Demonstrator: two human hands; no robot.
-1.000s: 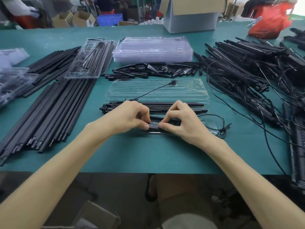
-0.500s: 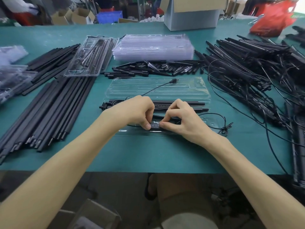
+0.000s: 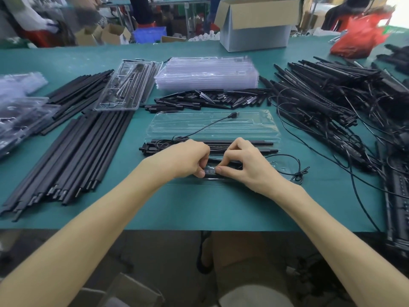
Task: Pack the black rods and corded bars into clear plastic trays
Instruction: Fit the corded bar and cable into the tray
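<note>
your left hand (image 3: 188, 160) and right hand (image 3: 245, 167) both pinch the bar's remote (image 3: 210, 171) at the tray's (image 3: 254, 127) 6 o'clock edge; rods (image 3: 243, 142) already sit inside. one packed tray (image 3: 126, 85) lies at 11 o'clock. the rod pile (image 3: 73, 151) at 9 and bar pile (image 3: 332, 111) at 3 are left.

Table: green top (image 3: 199, 207), from where I sit.
Left: long black rods (image 3: 73, 160) in rows.
Middle: open clear tray (image 3: 212, 125); short rods (image 3: 210, 99) behind (tray stack (image 3: 208, 74) beyond).
Right: corded bars (image 3: 332, 103), tangled.
</note>
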